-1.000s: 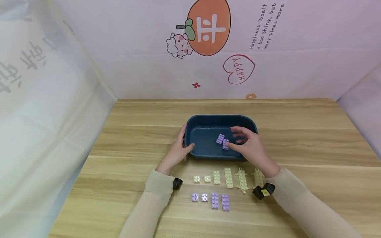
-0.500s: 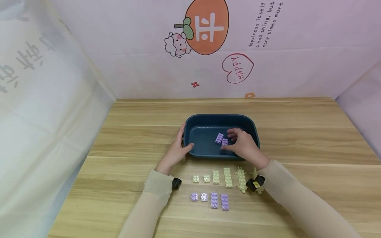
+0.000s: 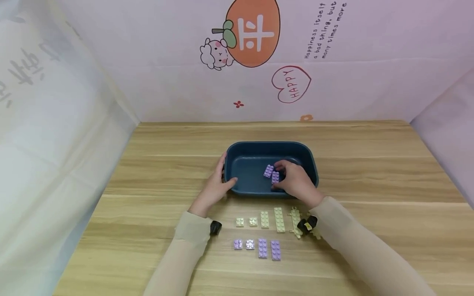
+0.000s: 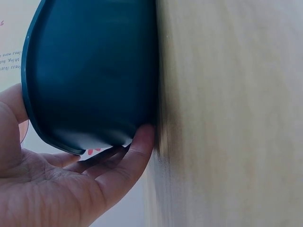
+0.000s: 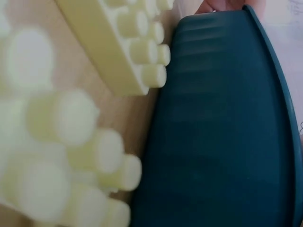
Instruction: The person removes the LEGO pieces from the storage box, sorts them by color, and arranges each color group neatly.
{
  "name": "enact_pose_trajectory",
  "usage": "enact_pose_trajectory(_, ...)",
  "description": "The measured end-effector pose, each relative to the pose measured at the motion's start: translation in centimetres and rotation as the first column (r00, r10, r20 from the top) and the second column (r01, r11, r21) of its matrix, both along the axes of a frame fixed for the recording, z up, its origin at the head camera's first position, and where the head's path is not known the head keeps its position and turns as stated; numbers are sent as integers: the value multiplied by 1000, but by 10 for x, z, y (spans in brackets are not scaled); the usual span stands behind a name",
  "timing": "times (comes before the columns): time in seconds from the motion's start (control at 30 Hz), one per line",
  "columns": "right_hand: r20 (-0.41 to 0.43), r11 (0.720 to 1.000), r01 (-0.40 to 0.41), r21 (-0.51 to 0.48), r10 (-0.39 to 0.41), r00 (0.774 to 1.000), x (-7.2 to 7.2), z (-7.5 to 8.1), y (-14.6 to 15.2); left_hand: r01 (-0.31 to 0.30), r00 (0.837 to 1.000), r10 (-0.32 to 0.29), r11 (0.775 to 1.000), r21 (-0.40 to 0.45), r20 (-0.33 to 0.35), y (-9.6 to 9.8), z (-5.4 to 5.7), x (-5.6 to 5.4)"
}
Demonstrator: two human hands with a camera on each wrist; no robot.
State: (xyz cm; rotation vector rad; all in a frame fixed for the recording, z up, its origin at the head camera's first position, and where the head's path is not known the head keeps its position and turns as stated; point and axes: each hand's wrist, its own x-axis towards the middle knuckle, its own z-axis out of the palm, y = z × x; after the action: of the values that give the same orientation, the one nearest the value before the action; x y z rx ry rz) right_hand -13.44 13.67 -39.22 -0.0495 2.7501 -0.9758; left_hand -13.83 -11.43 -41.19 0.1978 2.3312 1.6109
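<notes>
My left hand (image 3: 212,187) grips the left end of a dark teal tub (image 3: 244,172), thumb over the rim and fingers along the outside. The left wrist view shows those fingers (image 4: 137,146) against the tub wall. Two purple studded toy bricks lie on the tub floor, close together. Inside the tub, my right hand (image 3: 298,181) pinches the nearer purple brick (image 3: 275,177) at its ends between thumb and fingertips. The other purple brick (image 3: 268,170) is just left of those fingertips. In the right wrist view, the hand itself is hidden behind the tub wall (image 5: 208,118).
Before the tub runs a row of pale yellow bricks (image 3: 279,220), ending at a wheel-base plate (image 3: 295,218) partly under my right wrist. Nearer me is a row of purple bricks (image 3: 262,248). A printed sheet (image 3: 177,82) stands behind the wooden table (image 3: 166,164).
My right hand has moved left and lower in the tub, its thumb and fingers drawing in on the nearer purple brick. The left hand keeps its grip. The whole head view has shifted slightly.
</notes>
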Motion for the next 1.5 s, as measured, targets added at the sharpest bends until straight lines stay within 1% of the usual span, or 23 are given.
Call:
enact_pose_trajectory(0.17,-39,1000,-6,28,7,999,-5,1,-5,-5,1000,4,1000,-28,-25,-3,2,-1)
enact_pose_trajectory(0.37,-64,997,-4,81,9,998,-7,1,-8,-3,1000,2,998,-60,-31,-4,4,-1)
enact_pose_trajectory(0.5,-72,996,-10,89,16,997,-7,2,-10,-2,999,0,997,-74,-36,-5,4,-1)
enact_pose_trajectory(0.63,-71,997,-21,78,26,997,-7,4,-10,-7,1000,5,997,-71,-30,-5,5,1)
enact_pose_trajectory(0.83,-101,999,-37,-21,35,994,-4,4,-2,-3,1000,2,998,-61,-20,-4,6,1)
enact_pose_trajectory(1.0,-81,994,-5,-110,-4,997,-1,6,7,-1,1000,0,999,-52,-18,-5,4,0)
enact_pose_trajectory(1.13,-106,989,15,-145,-31,994,6,10,14,13,1000,-14,999,-36,-18,-3,3,-1)
enact_pose_trajectory(1.2,-117,983,17,-182,-39,992,9,11,17,15,1000,-16,999,-33,-20,-3,2,-1)
enact_pose_trajectory(1.27,-102,970,23,-241,-49,994,13,13,19,17,1000,-18,999,-32,-21,-3,1,-1)
enact_pose_trajectory(1.37,-48,936,29,-352,-49,998,19,16,22,17,999,-18,999,-33,-28,-2,2,0)
enact_pose_trajectory(1.5,18,897,40,-440,-36,999,27,20,25,18,999,-19,999,-30,-34,-2,3,1)
